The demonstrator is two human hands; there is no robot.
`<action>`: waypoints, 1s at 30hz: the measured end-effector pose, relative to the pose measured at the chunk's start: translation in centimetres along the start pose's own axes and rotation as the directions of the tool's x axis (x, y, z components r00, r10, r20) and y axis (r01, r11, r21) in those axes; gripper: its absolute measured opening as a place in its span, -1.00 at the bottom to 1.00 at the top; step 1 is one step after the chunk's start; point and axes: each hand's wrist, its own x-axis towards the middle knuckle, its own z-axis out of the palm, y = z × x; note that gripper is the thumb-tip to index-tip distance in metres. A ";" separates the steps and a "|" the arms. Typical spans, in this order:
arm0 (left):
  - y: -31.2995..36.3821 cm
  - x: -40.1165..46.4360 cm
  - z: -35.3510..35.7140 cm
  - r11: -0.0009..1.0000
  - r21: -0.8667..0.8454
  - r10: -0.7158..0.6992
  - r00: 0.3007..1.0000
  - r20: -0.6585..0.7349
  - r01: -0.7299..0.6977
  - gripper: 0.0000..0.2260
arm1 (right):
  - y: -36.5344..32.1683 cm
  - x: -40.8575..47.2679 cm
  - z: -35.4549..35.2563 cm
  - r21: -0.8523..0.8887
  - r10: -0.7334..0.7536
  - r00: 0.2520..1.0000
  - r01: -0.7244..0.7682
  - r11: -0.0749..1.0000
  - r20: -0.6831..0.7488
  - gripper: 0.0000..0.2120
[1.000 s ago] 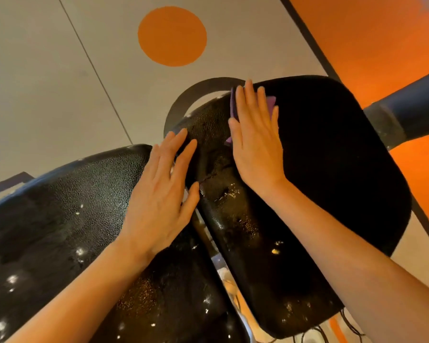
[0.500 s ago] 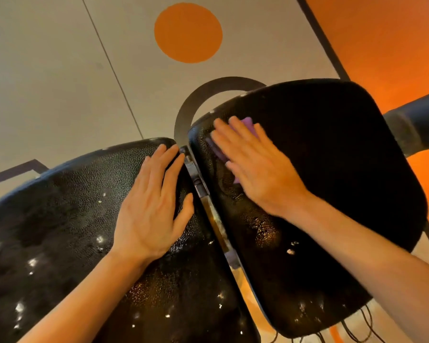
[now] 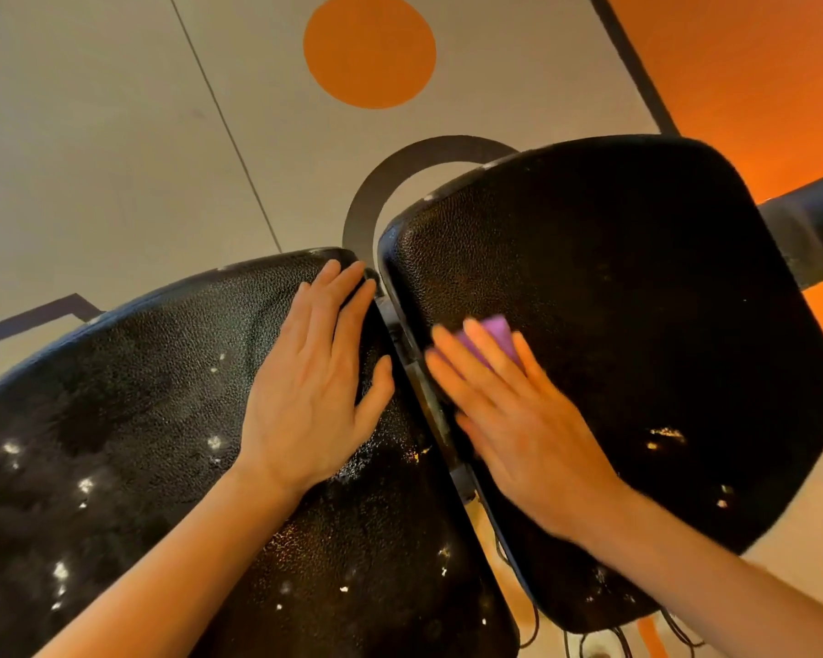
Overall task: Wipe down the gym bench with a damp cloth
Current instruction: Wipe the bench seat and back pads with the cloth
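Observation:
The gym bench has two black textured pads: a long back pad (image 3: 129, 444) at the left and a seat pad (image 3: 637, 287) at the right, split by a narrow gap with a metal frame (image 3: 428, 396). My right hand (image 3: 519, 429) lies flat and motion-blurred on the seat pad's left edge, pressing a purple cloth (image 3: 492, 339) that shows past the fingertips. My left hand (image 3: 314, 391) rests flat on the back pad beside the gap, fingers together, holding nothing. Both pads glisten in spots.
The floor is beige with an orange circle (image 3: 369, 49), a dark arc (image 3: 400, 182) and an orange zone (image 3: 756, 73) at the right. A dark padded bar (image 3: 813, 220) juts in behind the seat pad. Thin cables (image 3: 590, 638) hang under the seat pad.
My right hand has slid the purple cloth from the seat pad's far edge towards me along its left side. The left hand has stayed on the back pad.

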 end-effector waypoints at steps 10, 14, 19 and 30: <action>0.6 -0.4 -0.7 0.996 -0.084 0.004 1.000 -0.003 -0.005 -0.49 | -0.9 2.5 0.8 -0.020 0.138 0.984 -0.141 0.990 -0.116 -0.50; 2.3 -2.4 -0.7 0.990 -0.144 -0.011 1.000 0.000 0.011 -0.47 | -1.8 -4.8 0.9 -0.036 0.114 0.993 -0.114 0.993 0.021 -0.47; 3.8 -4.1 1.6 0.990 -0.142 0.003 0.998 0.066 0.007 -0.47 | -0.2 7.2 -0.7 -0.021 0.264 0.953 -0.270 0.963 -0.146 -0.51; 3.6 -4.2 1.9 0.991 -0.131 -0.003 0.999 0.053 0.010 -0.49 | -1.3 0.3 0.9 0.026 0.287 0.954 -0.286 0.958 -0.086 -0.51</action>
